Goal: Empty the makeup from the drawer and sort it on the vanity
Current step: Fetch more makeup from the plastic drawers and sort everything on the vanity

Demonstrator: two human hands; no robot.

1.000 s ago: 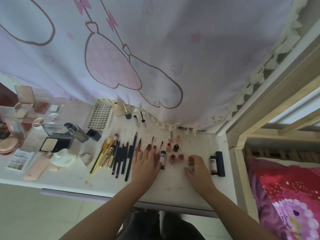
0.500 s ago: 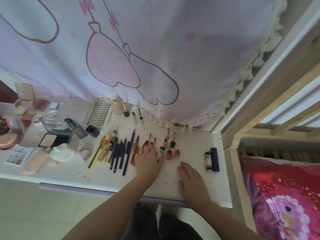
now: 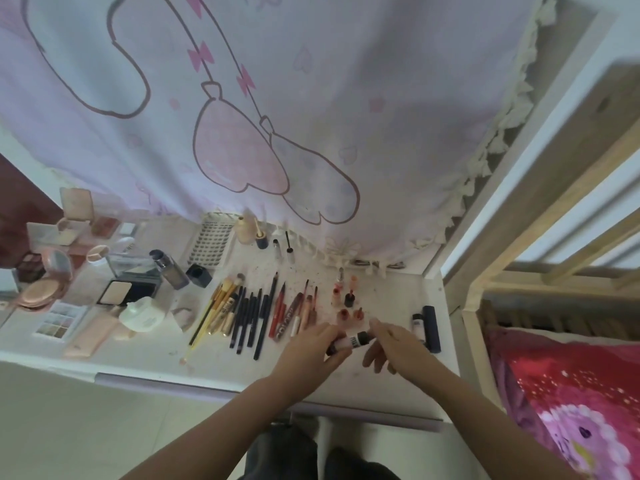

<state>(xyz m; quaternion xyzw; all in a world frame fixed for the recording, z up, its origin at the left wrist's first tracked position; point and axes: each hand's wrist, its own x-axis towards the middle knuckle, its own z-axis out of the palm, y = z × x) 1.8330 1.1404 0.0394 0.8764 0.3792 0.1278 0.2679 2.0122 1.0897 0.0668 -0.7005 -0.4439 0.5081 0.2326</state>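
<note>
Makeup lies in rows on the white vanity top [image 3: 381, 379]. My left hand [image 3: 308, 351] and my right hand [image 3: 394, 344] meet above its front middle, and both pinch a small tube with a black cap [image 3: 351, 341], held level between them. Behind the hands lie dark pencils [image 3: 252, 317], gold-handled brushes [image 3: 221, 306], red lip liners [image 3: 287, 313] and small red pots and bottles [image 3: 346, 306]. Two dark tubes [image 3: 427, 327] lie to the right of my right hand.
Compacts [image 3: 41, 289], a black powder case [image 3: 121, 292], an eyeshadow palette [image 3: 59, 322], a white jar [image 3: 142, 315] and a lash tray [image 3: 211, 245] fill the left side. A pink printed curtain [image 3: 277, 133] hangs behind. A wooden bed frame [image 3: 474, 306] and red bedding [image 3: 571, 393] stand right.
Both hands lay flat on the vanity before. They have since lifted and come together on the small black-capped tube, which earlier lay next to my left hand.
</note>
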